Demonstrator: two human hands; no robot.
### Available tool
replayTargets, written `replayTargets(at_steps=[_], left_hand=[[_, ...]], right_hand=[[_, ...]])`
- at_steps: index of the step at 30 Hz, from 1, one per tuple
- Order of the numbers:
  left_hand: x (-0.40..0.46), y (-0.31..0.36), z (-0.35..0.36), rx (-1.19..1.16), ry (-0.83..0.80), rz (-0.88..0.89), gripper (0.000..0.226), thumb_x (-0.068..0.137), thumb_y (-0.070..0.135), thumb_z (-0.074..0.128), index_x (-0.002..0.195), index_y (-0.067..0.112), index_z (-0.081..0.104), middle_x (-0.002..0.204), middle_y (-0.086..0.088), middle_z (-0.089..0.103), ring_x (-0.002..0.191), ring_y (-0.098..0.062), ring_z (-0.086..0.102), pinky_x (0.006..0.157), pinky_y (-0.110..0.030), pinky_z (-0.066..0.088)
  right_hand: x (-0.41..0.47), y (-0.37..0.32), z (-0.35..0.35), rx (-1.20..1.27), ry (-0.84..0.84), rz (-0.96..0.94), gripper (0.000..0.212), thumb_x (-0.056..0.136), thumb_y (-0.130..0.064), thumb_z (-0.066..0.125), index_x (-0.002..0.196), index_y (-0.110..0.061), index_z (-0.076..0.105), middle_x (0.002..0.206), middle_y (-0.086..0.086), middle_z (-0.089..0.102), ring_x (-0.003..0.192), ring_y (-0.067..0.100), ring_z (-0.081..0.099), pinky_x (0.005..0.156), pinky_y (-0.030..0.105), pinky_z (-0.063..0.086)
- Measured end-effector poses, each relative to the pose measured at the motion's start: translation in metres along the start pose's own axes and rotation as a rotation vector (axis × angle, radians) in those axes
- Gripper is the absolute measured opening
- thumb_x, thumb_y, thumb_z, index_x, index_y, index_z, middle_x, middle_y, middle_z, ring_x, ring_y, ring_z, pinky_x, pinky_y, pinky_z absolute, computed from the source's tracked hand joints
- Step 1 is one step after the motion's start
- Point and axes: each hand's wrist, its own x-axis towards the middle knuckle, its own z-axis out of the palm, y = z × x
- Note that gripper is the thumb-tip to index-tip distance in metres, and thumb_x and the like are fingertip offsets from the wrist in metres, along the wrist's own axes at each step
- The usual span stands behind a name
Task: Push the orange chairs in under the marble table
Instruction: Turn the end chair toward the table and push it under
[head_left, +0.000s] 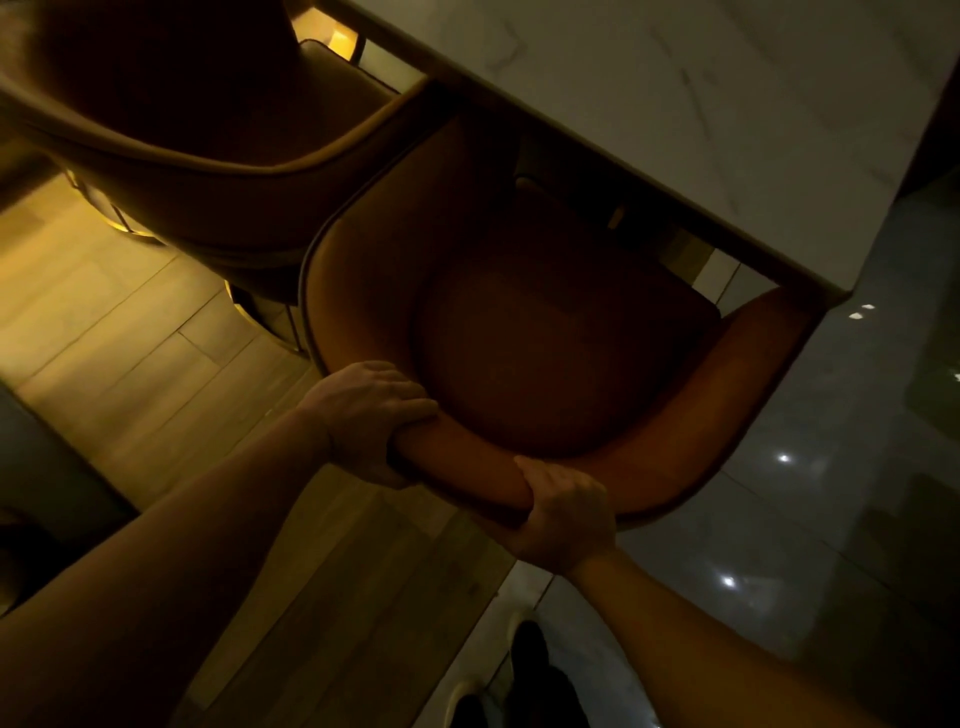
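Left hand (363, 415) and right hand (563, 514): fingers curled tight around the curved top of the backrest of the near orange chair (545, 332). Chair seat front sits under the marble table (701, 93) edge, near its corner. Second orange chair (197, 135) stands alongside, at the same table edge.

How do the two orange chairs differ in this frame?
The near chair is gripped at its backrest rim by the left hand and right hand; the far chair is untouched. The near chair's seat front lies under the marble table edge and its whole seat shows; the far chair shows mostly its back. Both have curved orange shells.
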Motion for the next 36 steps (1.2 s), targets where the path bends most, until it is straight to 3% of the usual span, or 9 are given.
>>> replayTargets(at_steps=[6, 13, 23, 32, 36], left_hand=[[0.002, 0.004, -0.011, -0.016, -0.033, -0.031, 0.081, 0.059, 0.08, 0.061, 0.12, 0.026, 0.063, 0.115, 0.003, 0.068, 0.101, -0.019, 0.065, 0.089, -0.04, 0.052], [0.006, 0.004, -0.011, -0.056, -0.195, -0.102, 0.086, 0.06, 0.085, 0.054, 0.129, 0.032, 0.055, 0.124, 0.006, 0.061, 0.109, -0.018, 0.059, 0.097, -0.043, 0.048], [0.006, -0.004, -0.006, -0.083, -0.159, -0.027, 0.082, 0.06, 0.083, 0.055, 0.123, 0.03, 0.058, 0.118, 0.005, 0.063, 0.102, -0.019, 0.061, 0.092, -0.041, 0.05], [0.003, -0.011, -0.002, -0.098, -0.083, 0.054, 0.074, 0.066, 0.083, 0.048, 0.116, 0.03, 0.063, 0.107, 0.006, 0.066, 0.093, -0.018, 0.063, 0.086, -0.038, 0.05], [0.0, -0.009, -0.005, -0.134, -0.112, 0.03, 0.08, 0.069, 0.083, 0.048, 0.128, 0.029, 0.055, 0.122, 0.005, 0.061, 0.11, -0.018, 0.057, 0.1, -0.04, 0.04]], right_hand=[[0.0, 0.0, -0.002, 0.064, -0.03, 0.035, 0.085, 0.071, -0.081, 0.057, 0.116, -0.009, 0.066, 0.101, 0.005, 0.072, 0.084, 0.023, 0.069, 0.072, 0.036, 0.057], [0.004, -0.009, -0.019, 0.066, -0.078, 0.085, 0.096, 0.08, -0.086, 0.019, 0.112, -0.01, 0.068, 0.101, 0.005, 0.072, 0.085, 0.021, 0.07, 0.073, 0.037, 0.057], [0.007, -0.007, -0.018, 0.078, -0.273, 0.156, 0.095, 0.073, -0.091, 0.032, 0.119, -0.014, 0.066, 0.109, 0.002, 0.071, 0.095, 0.019, 0.069, 0.086, 0.036, 0.053], [0.004, -0.014, -0.015, 0.05, -0.311, 0.24, 0.087, 0.07, -0.085, 0.053, 0.123, -0.016, 0.061, 0.116, 0.006, 0.069, 0.102, 0.024, 0.068, 0.088, 0.045, 0.055], [0.0, -0.019, -0.012, 0.046, -0.307, 0.303, 0.093, 0.07, -0.09, 0.046, 0.126, -0.017, 0.057, 0.12, 0.007, 0.067, 0.105, 0.026, 0.066, 0.087, 0.051, 0.054]])
